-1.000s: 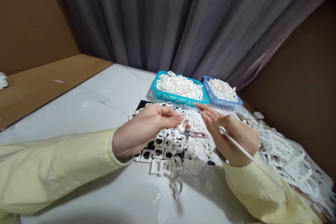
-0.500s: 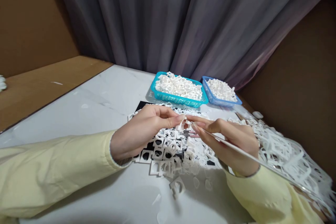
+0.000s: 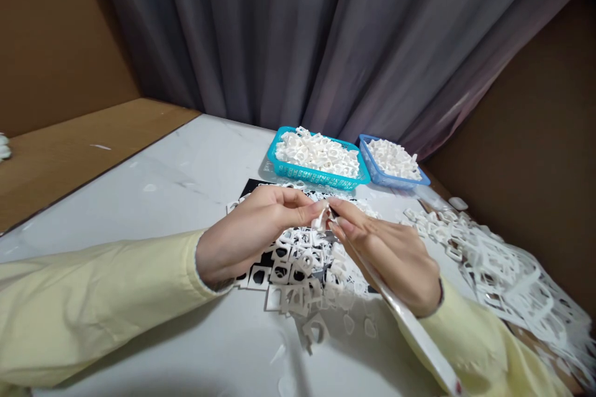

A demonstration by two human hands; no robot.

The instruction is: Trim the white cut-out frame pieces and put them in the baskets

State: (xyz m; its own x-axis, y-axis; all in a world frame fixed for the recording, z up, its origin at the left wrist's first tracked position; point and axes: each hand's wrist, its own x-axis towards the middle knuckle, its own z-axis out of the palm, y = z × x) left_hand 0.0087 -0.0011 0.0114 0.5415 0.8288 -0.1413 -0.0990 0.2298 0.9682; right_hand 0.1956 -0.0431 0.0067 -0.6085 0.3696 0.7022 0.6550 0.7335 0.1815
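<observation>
My left hand (image 3: 261,229) pinches a small white plastic piece (image 3: 320,221) between thumb and fingers, above the middle of the pile. Close against it, my right hand (image 3: 393,251) grips a long narrow white strip-like tool (image 3: 405,316). Its dark tip meets the piece, or nearly so; the fingers hide the exact contact. From there the tool slants down to the lower right, with a small red mark at its far end. Beneath both hands, many white plastic parts with cut-out holes (image 3: 298,298) lie over a black mat (image 3: 251,186).
Beyond my hands stand a turquoise basket (image 3: 316,180) and a blue basket (image 3: 400,183), both heaped with small white pieces. At right lies a tangle of white plastic frames (image 3: 516,273). A grey curtain (image 3: 261,37) hangs behind the white marbled table (image 3: 153,198).
My right hand has turned and drawn in toward the left, its back now more visible. The tool has swung to a steeper slant and shows its broad side. My left hand has barely moved.
</observation>
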